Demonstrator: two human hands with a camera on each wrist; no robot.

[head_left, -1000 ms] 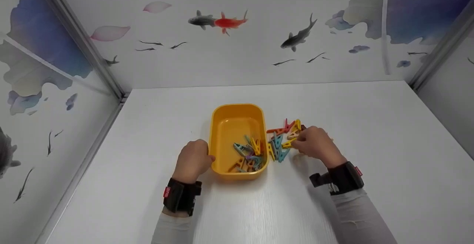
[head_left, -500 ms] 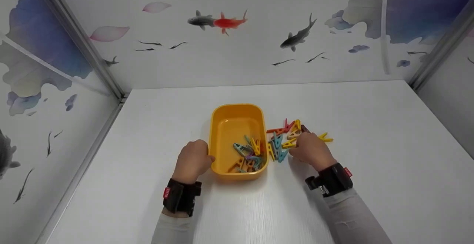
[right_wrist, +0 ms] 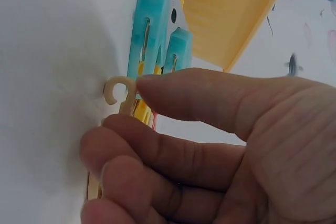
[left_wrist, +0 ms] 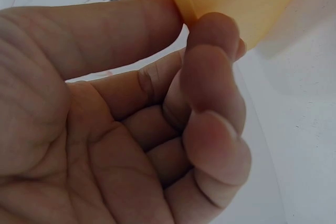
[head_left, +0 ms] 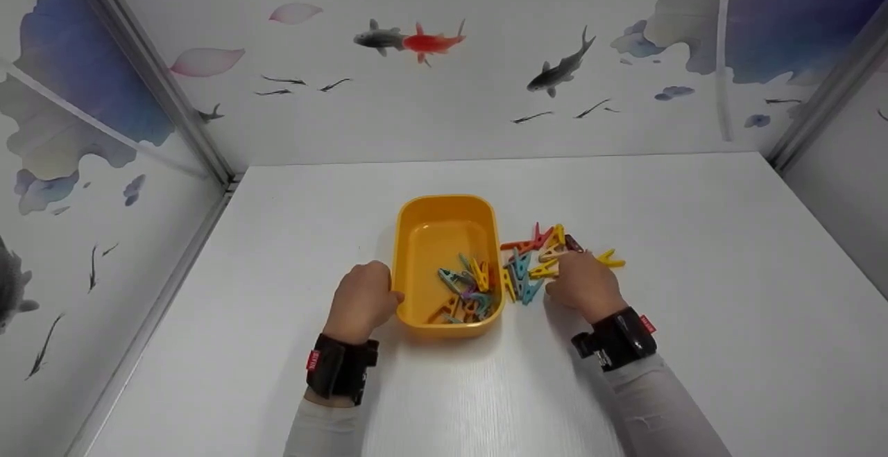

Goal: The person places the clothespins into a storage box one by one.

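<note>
My left hand grips the left wall of a yellow plastic box, thumb on one side and curled fingers on the other in the left wrist view. Several coloured clothespins lie in the box's near right part. Just right of the box, my right hand is low over a loose pile of clothespins. In the right wrist view its thumb and forefinger pinch a beige clothespin by its hooked end; the fingers hide most of its body. Teal clothespins lie just beyond the thumb.
The pile beside the box holds a red clothespin, blue ones and a yellow one at its right end. All stand on a white table, bounded by a back wall printed with fish.
My right hand has moved slightly left and toward me over the pile, uncovering the yellow clothespin on the right. My left hand and the box have stayed put.
</note>
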